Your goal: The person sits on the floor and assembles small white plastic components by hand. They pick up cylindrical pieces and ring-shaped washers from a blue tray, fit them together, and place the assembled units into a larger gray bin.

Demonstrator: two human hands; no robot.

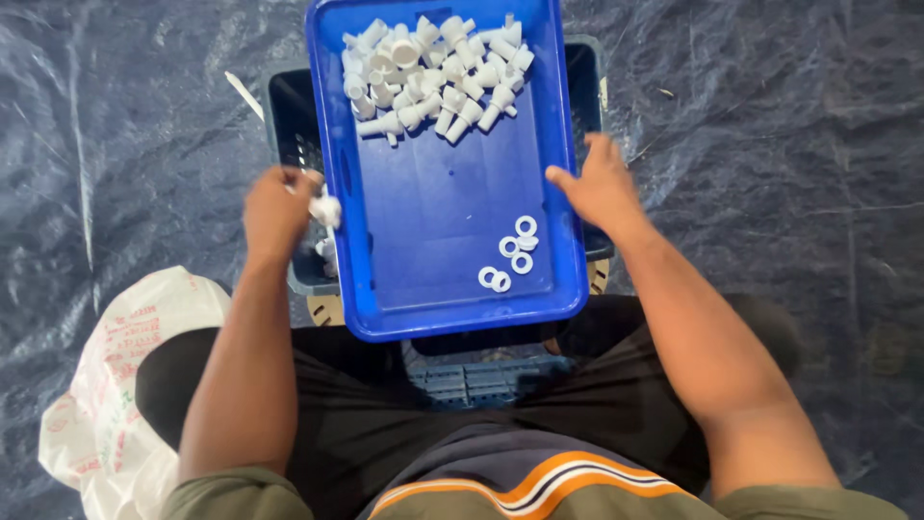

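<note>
The left hand is clenched on small white plastic pieces just beside the blue tray — mid-transfer, it seems. The right hand, fingers spread, steadies the tray's rim atop the dark crate — the next move calls for a level tray.

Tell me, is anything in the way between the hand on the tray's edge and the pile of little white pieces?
Nothing visible is. The right hand rests on the right rim of the blue tray, and only bare tray floor lies between it and the white plastic pieces heaped at the far end. The white rings sit nearer the person, off that path.
</note>
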